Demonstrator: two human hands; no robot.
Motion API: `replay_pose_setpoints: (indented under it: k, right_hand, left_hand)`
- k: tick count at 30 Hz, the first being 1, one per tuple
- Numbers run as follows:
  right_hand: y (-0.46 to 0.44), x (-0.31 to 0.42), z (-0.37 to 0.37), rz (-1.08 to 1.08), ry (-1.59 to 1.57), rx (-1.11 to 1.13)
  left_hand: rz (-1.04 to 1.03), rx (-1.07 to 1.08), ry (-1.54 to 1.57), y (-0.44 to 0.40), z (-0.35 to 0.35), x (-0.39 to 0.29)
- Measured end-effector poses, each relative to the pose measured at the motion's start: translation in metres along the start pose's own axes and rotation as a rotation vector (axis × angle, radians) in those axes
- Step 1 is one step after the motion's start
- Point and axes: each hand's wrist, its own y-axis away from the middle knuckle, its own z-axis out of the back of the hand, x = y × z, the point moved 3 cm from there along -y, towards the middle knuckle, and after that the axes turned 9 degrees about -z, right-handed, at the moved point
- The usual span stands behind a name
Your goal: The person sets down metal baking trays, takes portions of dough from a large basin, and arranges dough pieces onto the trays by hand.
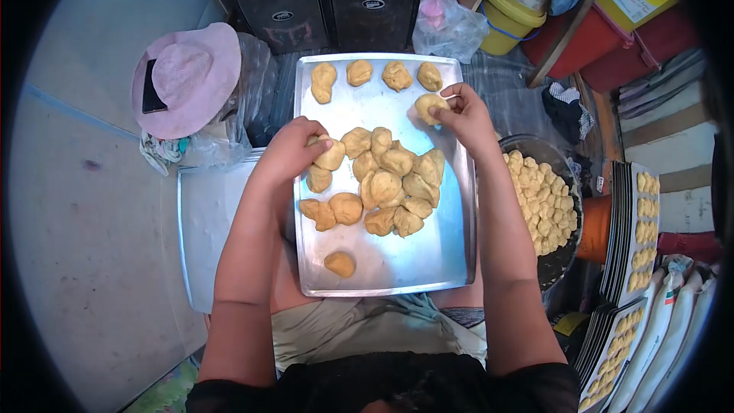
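Note:
A metal baking tray [397, 264] lies across my lap, carrying a heap of yellowish dough pieces [384, 187] in its middle. Along the far edge sits a row of separate dough lumps [397, 75]. My right hand [468, 121] pinches a dough piece [430, 109] just below the right end of that row. At the tray's left side, the fingers of my left hand [293, 147] are closed on another dough piece [330, 155], beside the heap. Nearer to me, a single lump [339, 263] rests by itself.
A dark round pan [547, 264] full of small dough balls stands at my right. Stacked trays of shaped dough [644, 222] are beyond it. Another metal tray [200, 241] lies at left, below a pink hat [183, 76]. Yellow buckets [501, 27] stand at the back right.

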Motion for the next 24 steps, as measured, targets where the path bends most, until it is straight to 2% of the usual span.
replay_pose_setpoints:
  k: [3, 4, 6, 7, 10, 13, 14, 15, 17, 20, 23, 24]
  right_hand:
    - [0.004, 0.01, -0.009, 0.225, 0.907, -0.31]
    - [0.013, 0.017, -0.015, 0.406, 0.913, -0.403]
    - [0.014, 0.026, -0.031, 0.335, 0.655, -0.255]
    - [0.015, 0.027, -0.043, 0.292, 0.526, -0.18]
    - [0.021, 0.013, -0.089, 0.202, 0.675, 0.26]
    - [0.009, 0.025, -0.087, 0.162, 0.693, 0.369]
    - [0.004, 0.024, -0.08, 0.134, 0.537, 0.234]
    - [-0.003, 0.029, -0.076, 0.132, 0.392, 0.148]
    - [-0.013, 0.037, -0.064, 0.21, 0.442, -0.01]
    - [-0.014, 0.033, -0.074, 0.29, 0.912, -0.042]
    - [0.015, 0.058, -0.096, 0.6, 1.042, -0.189]
    - [0.017, 0.054, -0.107, 0.468, 0.961, -0.077]
  left_hand:
    - [0.215, 0.097, 0.528, 0.008, -0.012, 0.002]
    - [0.192, -0.006, 0.492, 0.007, -0.012, 0.003]
    - [0.153, -0.205, 0.424, 0.005, -0.015, 0.005]
    - [0.137, -0.282, 0.499, 0.002, -0.015, 0.001]
    - [0.054, -0.449, 0.635, -0.019, -0.009, 0.006]
    - [0.061, -0.468, 0.331, -0.033, -0.002, 0.008]
    - [-0.052, -0.54, 0.094, -0.038, -0.003, 0.013]
    - [-0.052, -0.549, 0.038, -0.037, -0.004, 0.012]
    - [-0.055, -0.56, -0.075, -0.036, -0.008, 0.007]
    - [-0.162, -0.387, -0.252, -0.025, -0.013, 0.0]
    - [-0.051, -0.411, -0.212, -0.018, -0.014, -0.008]
    - [-0.045, -0.433, -0.184, -0.018, -0.017, -0.005]
